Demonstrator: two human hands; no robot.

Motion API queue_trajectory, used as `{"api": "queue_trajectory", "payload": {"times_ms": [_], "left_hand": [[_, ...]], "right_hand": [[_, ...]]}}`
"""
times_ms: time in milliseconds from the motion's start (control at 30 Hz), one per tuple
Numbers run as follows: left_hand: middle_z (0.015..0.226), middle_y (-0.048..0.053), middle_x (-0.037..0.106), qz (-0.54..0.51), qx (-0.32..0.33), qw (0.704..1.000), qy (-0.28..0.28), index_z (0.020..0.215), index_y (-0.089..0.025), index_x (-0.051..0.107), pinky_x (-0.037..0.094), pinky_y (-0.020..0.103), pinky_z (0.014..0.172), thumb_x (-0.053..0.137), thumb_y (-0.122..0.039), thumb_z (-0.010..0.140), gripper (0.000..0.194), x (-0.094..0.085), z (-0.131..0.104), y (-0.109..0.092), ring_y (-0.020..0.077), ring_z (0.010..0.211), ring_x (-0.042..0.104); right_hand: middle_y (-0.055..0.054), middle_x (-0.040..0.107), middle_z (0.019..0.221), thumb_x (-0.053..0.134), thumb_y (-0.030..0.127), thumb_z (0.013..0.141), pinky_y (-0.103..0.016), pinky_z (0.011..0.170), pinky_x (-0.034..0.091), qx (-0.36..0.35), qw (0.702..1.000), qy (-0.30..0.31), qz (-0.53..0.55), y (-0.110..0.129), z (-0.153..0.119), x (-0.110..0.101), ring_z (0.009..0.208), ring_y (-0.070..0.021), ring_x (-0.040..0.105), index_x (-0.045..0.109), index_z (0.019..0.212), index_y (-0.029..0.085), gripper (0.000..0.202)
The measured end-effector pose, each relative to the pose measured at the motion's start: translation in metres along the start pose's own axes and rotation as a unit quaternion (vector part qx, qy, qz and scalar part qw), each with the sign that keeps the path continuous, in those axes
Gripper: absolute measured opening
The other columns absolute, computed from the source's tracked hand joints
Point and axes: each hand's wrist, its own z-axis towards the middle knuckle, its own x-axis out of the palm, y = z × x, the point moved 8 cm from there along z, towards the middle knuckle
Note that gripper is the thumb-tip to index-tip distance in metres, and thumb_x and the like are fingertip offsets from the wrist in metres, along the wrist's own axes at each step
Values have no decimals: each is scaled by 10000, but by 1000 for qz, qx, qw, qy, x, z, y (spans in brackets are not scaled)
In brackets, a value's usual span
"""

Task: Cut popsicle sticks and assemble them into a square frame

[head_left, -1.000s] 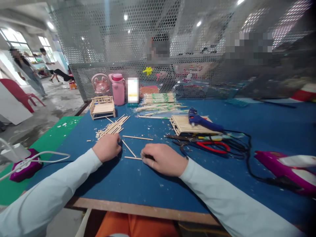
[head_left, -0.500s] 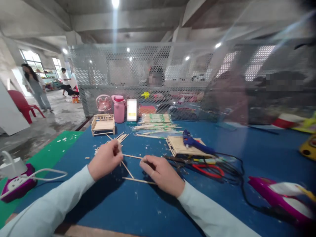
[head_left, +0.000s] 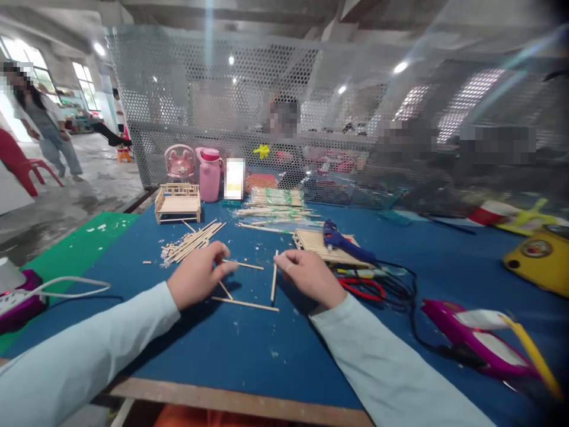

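My right hand (head_left: 309, 276) pinches the upper end of a thin wooden stick (head_left: 274, 284), which points down toward the blue tabletop. Opposite it, my left hand (head_left: 200, 276) hovers with thumb and forefinger apart, and I see nothing between them. Just beyond the left fingertips lies another stick (head_left: 251, 265). A longer stick (head_left: 246, 304) rests nearer to me, and a short slanting one (head_left: 226, 290) is partly hidden by the left hand. Behind that hand is a loose pile of sticks (head_left: 191, 243).
A small stick-built bed frame (head_left: 178, 207) stands at back left beside a pink bottle (head_left: 210, 178). Bundled sticks (head_left: 275, 198) lie at the back. A blue glue gun (head_left: 344, 242) rests on a slatted stick panel (head_left: 306, 242). Red-handled pliers (head_left: 364, 289), cables and a purple power strip (head_left: 475, 338) are to the right.
My right hand now holds a stick upright near the right ends of the lying sticks. The left fingers have spread apart. The camera view has tilted down.
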Motion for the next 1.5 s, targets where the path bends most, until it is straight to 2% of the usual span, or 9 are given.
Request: {"api": "queue_trajectory", "payload": {"times_ms": [100,200,367,633,800,900,1033,1333,1500], "left_hand": [[777,40,627,130,-53,990,25,905,-186,559,396,282,626,506,-439,798,279,-1,0,24,191,709,576],[866,70,637,182,-60,981,33,951,-188,569,417,304,646,516,-541,755,407,4,-3,27,233,791,598],[937,83,634,171,-14,984,45,998,-174,553,437,330,733,565,-492,732,415,12,-5,15,242,870,590],[932,55,647,127,-5,989,72,1072,-174,539,448,328,744,571,-278,733,355,9,0,21,219,846,591],[997,94,591,129,77,988,33,1031,-154,597,417,319,837,515,-273,795,277,6,-7,-6,205,928,546],[870,61,600,116,157,975,107,924,-199,656,417,295,764,482,-396,835,278,23,-17,-29,182,828,550],[784,44,615,130,159,966,158,796,-199,674,396,279,714,476,-380,846,273,38,-23,-33,165,755,548],[751,30,623,119,134,973,145,744,-196,655,401,268,675,517,-348,808,215,32,-22,-29,159,715,554],[877,48,664,112,72,991,25,899,-179,641,434,273,718,424,-293,859,248,2,1,-2,172,800,583]], "right_hand": [[20,452,427,442,338,772,-236,472,258,15,993,34,-109,-9,3,5,440,-99,391,443,451,183,356],[10,470,444,434,309,772,-238,459,232,4,985,75,-157,-9,4,18,437,-97,382,449,459,184,338],[2,477,478,441,320,771,-232,472,231,-11,975,96,-199,-8,8,30,469,-100,383,471,470,181,333],[-16,528,522,455,307,769,-231,479,236,1,970,105,-218,-11,14,33,497,-107,417,530,511,176,299],[-15,537,532,431,315,794,-235,478,227,-19,968,108,-227,-10,16,32,494,-104,410,524,521,175,321],[-25,568,566,422,322,804,-237,489,232,-34,966,105,-235,-9,17,33,523,-112,432,535,537,176,325],[-47,621,623,412,328,816,-245,503,241,-42,960,93,-260,-8,18,33,568,-128,485,580,571,174,335],[-71,684,758,406,326,831,-259,528,266,-27,945,80,-316,1,9,33,699,-178,586,662,707,197,312],[-68,676,757,371,355,866,-247,527,282,-30,961,57,-270,0,10,26,688,-164,577,639,730,185,345]]}}
